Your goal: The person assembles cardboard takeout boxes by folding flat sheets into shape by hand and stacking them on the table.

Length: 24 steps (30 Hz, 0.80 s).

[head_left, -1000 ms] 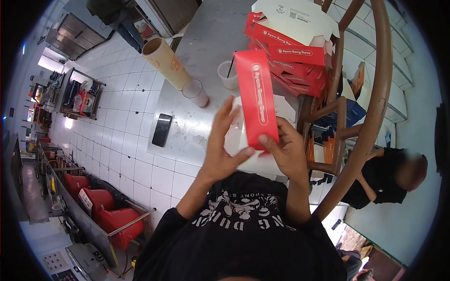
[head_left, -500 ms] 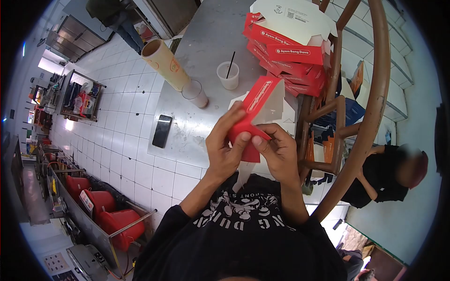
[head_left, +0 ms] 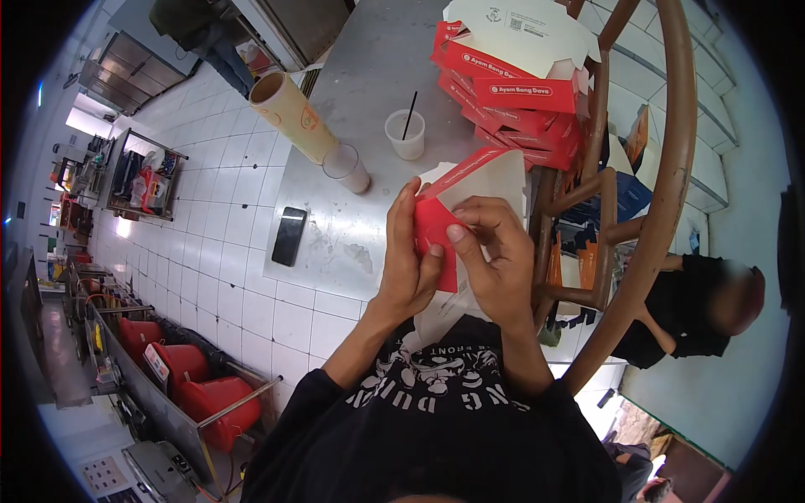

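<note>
A partly folded cardboard food box (head_left: 435, 228), red outside and white inside, is held upright in front of my chest. My left hand (head_left: 404, 264) grips its left side, with the thumb on the red face and the fingers behind. My right hand (head_left: 496, 260) pinches the folded corner on the right between thumb and fingers. A red side strip with white lettering slants up and away to the right. A pale flap hangs below the hands against my black shirt. Part of the box is hidden behind both hands.
On the metal table (head_left: 352, 75) stand stacked red boxes (head_left: 528, 126), a plastic cup with a black straw (head_left: 406, 138), a clear glass (head_left: 346, 170), a large wrap roll (head_left: 293, 117) and a phone (head_left: 289, 236). A brown rail (head_left: 677, 168) and a person (head_left: 683, 314) are at right.
The box has turned, its lettered strip tipping down to the right. My left hand has shifted slightly right and its fingers lie straighter along the box. My right fingers have moved at the corner fold.
</note>
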Each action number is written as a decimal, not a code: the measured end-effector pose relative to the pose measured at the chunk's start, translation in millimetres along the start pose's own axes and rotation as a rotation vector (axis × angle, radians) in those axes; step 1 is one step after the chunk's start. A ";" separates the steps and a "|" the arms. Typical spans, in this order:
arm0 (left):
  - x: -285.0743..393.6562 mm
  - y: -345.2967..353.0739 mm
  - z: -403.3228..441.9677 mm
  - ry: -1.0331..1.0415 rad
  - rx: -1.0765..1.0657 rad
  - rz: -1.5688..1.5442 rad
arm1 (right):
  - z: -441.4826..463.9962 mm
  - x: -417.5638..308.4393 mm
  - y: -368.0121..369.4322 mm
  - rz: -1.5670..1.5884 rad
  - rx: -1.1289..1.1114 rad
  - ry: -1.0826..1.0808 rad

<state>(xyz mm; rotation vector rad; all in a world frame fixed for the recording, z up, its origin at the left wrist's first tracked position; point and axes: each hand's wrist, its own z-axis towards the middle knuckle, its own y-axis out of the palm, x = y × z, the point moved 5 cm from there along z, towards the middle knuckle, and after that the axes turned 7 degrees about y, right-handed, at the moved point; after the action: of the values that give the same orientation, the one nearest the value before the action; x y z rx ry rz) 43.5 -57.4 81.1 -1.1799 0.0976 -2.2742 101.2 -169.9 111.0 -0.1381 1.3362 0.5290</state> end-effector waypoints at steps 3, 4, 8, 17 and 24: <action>-0.8 -2.3 -2.0 -0.005 0.034 0.053 | 1.9 -9.8 -3.8 -0.397 -0.058 -0.154; -1.4 -3.2 -1.6 -0.006 0.037 0.055 | 0.2 -7.2 -2.5 -0.398 -0.079 -0.087; -0.6 -9.7 0.8 -0.049 0.065 0.091 | -14.4 15.8 6.5 -0.104 -0.023 0.122; -3.1 -16.9 5.3 -0.004 0.235 -0.210 | -11.4 24.2 16.3 0.163 -0.290 0.261; -26.8 -47.6 -2.2 -0.252 0.453 -0.483 | -6.5 36.5 -16.7 -0.206 -0.007 0.242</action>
<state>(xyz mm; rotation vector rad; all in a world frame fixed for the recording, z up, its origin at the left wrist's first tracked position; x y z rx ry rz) 32.3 -4.2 75.1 -1.3196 -0.8349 -2.3281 107.7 -176.6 71.4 -0.3510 1.5349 0.3496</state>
